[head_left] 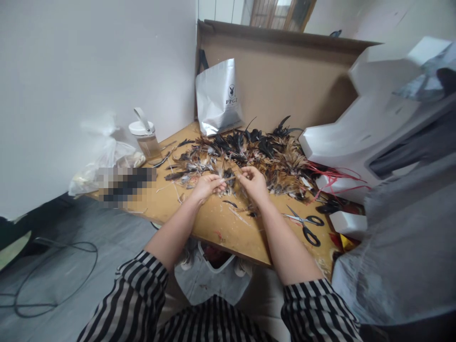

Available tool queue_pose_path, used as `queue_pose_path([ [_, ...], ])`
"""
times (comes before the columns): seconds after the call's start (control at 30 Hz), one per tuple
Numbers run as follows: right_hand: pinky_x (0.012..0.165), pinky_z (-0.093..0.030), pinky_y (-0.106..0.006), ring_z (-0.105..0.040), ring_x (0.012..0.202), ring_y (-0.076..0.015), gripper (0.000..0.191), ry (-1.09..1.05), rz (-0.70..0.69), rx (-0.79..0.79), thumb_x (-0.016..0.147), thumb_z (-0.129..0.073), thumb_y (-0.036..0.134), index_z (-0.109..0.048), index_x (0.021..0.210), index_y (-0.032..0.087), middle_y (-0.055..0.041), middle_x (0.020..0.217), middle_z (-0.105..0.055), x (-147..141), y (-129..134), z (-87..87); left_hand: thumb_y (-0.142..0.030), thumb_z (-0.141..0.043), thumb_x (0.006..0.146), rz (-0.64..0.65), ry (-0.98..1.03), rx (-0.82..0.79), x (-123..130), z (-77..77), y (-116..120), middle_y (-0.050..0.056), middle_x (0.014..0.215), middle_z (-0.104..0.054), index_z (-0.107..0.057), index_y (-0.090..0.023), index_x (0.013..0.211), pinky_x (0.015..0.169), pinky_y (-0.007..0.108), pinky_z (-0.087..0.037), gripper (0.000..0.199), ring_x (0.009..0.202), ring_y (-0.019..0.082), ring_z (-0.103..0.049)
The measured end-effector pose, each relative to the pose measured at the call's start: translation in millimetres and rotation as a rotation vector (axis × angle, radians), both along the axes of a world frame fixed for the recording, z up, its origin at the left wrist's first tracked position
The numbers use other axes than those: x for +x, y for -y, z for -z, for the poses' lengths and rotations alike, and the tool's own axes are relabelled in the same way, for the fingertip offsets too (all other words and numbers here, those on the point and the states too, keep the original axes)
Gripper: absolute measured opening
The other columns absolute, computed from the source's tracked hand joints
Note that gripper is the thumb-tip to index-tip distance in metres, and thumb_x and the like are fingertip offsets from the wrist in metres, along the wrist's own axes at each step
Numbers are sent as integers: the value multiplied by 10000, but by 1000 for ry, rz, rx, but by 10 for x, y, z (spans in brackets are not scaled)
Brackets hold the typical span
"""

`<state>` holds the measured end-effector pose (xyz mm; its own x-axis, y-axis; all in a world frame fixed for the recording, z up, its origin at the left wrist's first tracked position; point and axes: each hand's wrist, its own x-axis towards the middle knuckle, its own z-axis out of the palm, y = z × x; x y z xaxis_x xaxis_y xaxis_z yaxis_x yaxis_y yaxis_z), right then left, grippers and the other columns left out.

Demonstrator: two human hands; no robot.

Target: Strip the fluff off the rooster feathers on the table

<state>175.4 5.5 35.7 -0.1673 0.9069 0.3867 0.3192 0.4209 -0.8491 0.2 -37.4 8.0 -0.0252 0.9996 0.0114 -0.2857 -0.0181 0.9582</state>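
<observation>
Both my hands are over the near edge of a wide pile of brown and black feathers [285,161]. A slim feather [230,179] spans the gap between them, its base pinched in the fingertips of my left hand [208,186]. My right hand [254,184] is closed at the other end, thumb and forefinger together on the feather's tip. Fine detail at both fingertips is too small to make out. Loose feathers and pale strands lie under and in front of my hands. To the right, scissors [302,220] with black handles rest on the wooden table [213,232], blades slightly apart.
A silver bag [217,99] stands behind the pile against a cardboard panel [281,80]. A lidded drink bottle [147,137] and a clear plastic bag [89,166] are at left. White foam [366,128] and red ties [335,178] border the right. Below the table sits a bin [213,268].
</observation>
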Motion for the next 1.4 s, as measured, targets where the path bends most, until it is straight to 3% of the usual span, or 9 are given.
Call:
queue_pose_path([
  [0.1,455,-305,-210,-393,463,-78,344,-257,-12,-253,610,-639,414,-591,827,151,30,574,-520,-66,32,15,-281,-730,593,-51,121,5,-8,-18,-5,36,644,-639,-612,-93,702,496,145,-421,247,509,50,-551],
  [0.23,395,-203,-209,-301,383,-58,333,-317,-170,-479,559,-685,438,-598,709,154,65,436,-431,-199,175,-4,-263,-731,596,-50,171,14,5,-31,9,34,630,-637,-610,-92,710,507,144,-430,237,505,48,-548],
  [0.47,441,-256,-211,-344,430,-57,301,-402,-143,-403,534,-702,414,-577,620,155,47,488,-499,-399,242,40,-248,-724,614,3,132,17,32,-24,25,28,623,-635,-622,-90,727,522,142,-444,219,520,53,-565],
  [1.03,528,-333,-217,-420,508,-76,218,-308,-253,-249,597,-668,349,-567,603,156,38,551,-529,-325,191,81,-182,-704,652,242,200,-123,-55,44,17,45,670,-647,-637,-72,774,506,126,-437,177,530,47,-573],
  [1.27,474,-318,-216,-386,450,-70,253,-256,-216,-363,576,-656,391,-610,664,158,37,519,-530,-267,140,76,-220,-722,629,187,131,-90,-54,34,20,47,663,-645,-634,-82,743,501,134,-437,200,526,54,-568],
  [1.4,448,-299,-214,-381,424,-68,227,-7,-119,-334,573,-635,358,-640,651,145,31,497,-536,-57,5,138,-212,-710,643,93,160,-67,-59,27,5,56,690,-653,-632,-85,733,491,128,-434,174,544,57,-579],
])
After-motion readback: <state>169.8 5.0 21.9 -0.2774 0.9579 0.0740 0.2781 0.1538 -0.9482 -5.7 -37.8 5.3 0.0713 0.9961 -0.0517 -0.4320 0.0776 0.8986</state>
